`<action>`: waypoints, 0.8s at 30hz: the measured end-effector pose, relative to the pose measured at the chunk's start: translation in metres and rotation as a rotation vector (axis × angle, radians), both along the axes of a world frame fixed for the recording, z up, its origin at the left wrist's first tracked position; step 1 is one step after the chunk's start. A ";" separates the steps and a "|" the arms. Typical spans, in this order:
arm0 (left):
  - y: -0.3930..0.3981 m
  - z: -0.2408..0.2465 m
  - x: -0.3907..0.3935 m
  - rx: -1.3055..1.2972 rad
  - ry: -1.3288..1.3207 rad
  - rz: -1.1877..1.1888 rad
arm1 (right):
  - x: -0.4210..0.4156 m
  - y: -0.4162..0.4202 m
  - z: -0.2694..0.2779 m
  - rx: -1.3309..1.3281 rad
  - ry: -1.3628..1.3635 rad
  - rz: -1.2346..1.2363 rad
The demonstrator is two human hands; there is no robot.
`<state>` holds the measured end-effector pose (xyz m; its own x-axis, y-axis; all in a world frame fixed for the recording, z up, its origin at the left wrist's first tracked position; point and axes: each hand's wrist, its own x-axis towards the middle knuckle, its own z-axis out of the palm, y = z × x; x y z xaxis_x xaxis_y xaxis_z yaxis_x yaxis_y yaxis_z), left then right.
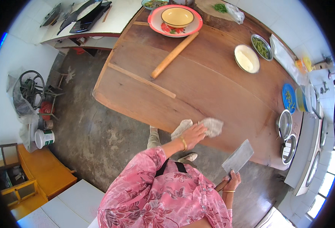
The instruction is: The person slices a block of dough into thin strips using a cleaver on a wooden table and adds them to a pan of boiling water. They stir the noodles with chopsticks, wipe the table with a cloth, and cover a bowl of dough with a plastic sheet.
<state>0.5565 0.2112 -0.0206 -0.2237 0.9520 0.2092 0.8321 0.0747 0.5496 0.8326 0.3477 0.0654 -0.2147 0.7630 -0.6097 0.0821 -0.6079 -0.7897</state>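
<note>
My left hand (192,133) lies flat on a pale cloth (213,127) at the near edge of the wooden tabletop (227,99). The cloth shows on both sides of the hand and its right part is blurred. In front of my body, to the right, my right hand (232,181) grips a cleaver by its brown handle. The broad grey blade of the cleaver (238,157) points up and right, partly over the table's near edge. Farther in on the table lie a wooden rolling pin (174,55) and a thin wooden strip (142,80).
At the far side stand a red-rimmed enamel basin (153,21) holding a yellow bowl (177,17). Rightward are a pale bowl (247,58), an oval metal dish (261,47) of green vegetables, a blue plate (287,98) and metal bowls (285,124). An induction cooker (83,26) sits far left.
</note>
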 end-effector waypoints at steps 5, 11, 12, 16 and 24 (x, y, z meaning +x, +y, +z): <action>-0.121 -0.004 -0.140 0.020 0.112 0.275 | -0.101 -0.043 0.010 -0.029 -0.052 0.006; -0.313 -0.057 -0.407 -0.190 0.106 1.051 | -0.194 -0.088 -0.008 -0.128 0.029 0.082; -0.300 -0.039 -0.429 0.013 -0.176 1.226 | -0.201 -0.095 -0.008 -0.133 0.036 0.077; -0.202 -0.038 -0.401 0.180 0.423 0.699 | -0.251 -0.112 0.004 -0.154 0.022 0.062; -0.031 -0.006 -0.489 -0.298 0.316 0.527 | -0.290 -0.103 0.017 -0.077 -0.019 0.211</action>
